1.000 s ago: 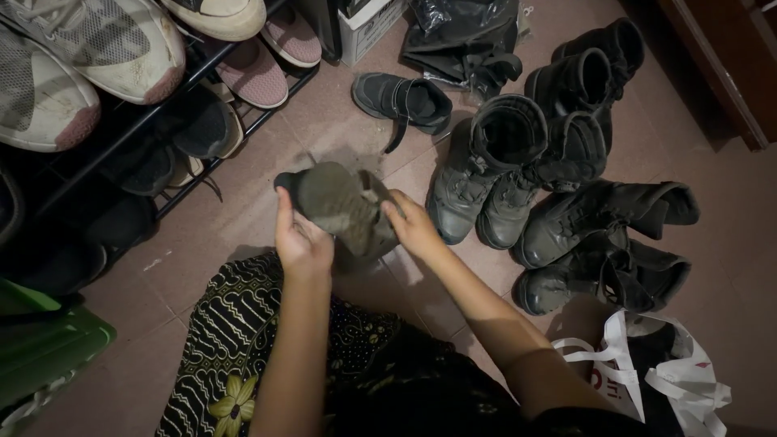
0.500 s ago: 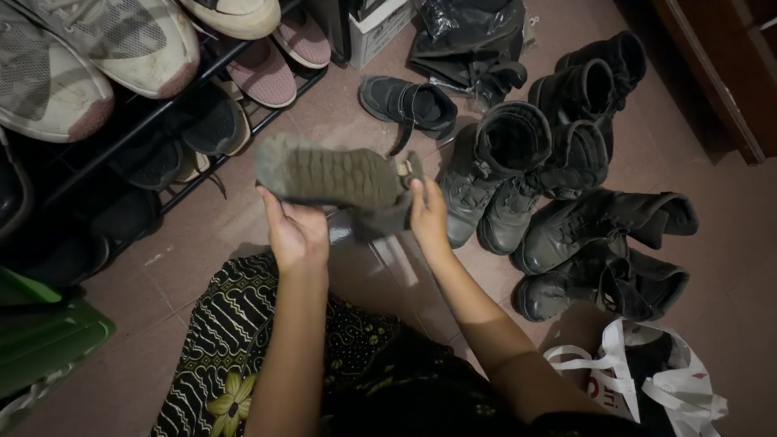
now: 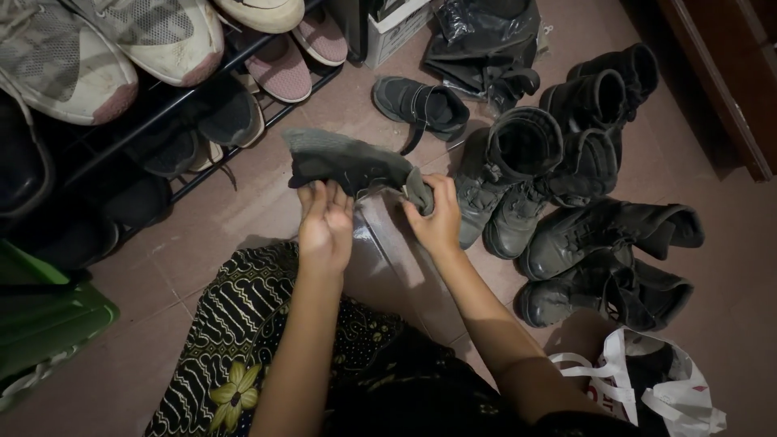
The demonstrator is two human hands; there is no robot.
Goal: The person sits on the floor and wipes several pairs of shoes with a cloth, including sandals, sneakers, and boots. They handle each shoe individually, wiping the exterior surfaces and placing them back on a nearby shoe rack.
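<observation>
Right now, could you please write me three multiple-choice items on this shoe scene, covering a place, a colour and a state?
1. Where does the small black strap shoe lie?
A. on the floor tiles
B. on the rack
C. in the bag

2. What colour are the boots at the right?
A. white
B. black
C. pink

3. How is the dusty grey shoe held?
A. by no hand
B. by one hand only
C. by both hands

Answers: 1 A, it rests on the tiles beyond the hands. 2 B, all are dark black. 3 C, the left hand and right hand both grip it above the floor.
</observation>
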